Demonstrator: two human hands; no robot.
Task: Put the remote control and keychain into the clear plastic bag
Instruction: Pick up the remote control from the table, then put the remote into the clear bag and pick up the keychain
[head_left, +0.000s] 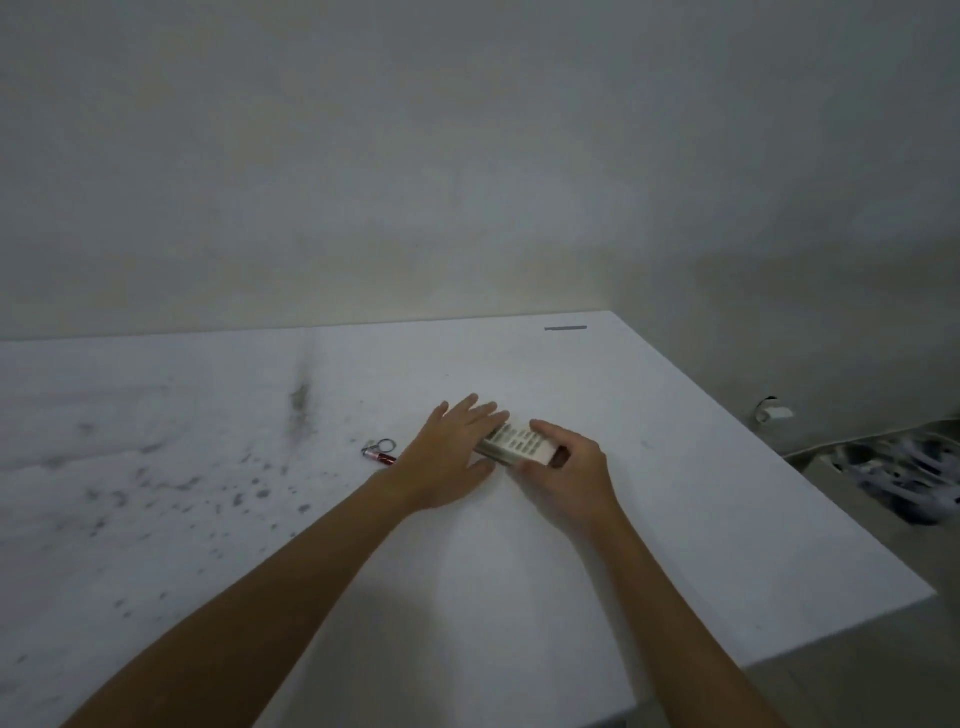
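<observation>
A white remote control (517, 443) with rows of dark buttons is near the middle of the white table (675, 467). My right hand (566, 470) grips its near end, thumb and fingers around it. My left hand (457, 457) lies flat and spread on the table, its fingertips touching the remote's far left end. A keychain (380, 452) with a small red cylinder and a metal ring rests on the table just left of my left hand. I cannot make out a clear plastic bag in this blurred view.
Dark stains and speckles cover the table's left part (208, 483). A short grey mark (565, 328) sits near the far edge. The table's right edge runs diagonally; beyond it, on the floor, lie dark and white objects (904, 473). A bare wall stands behind.
</observation>
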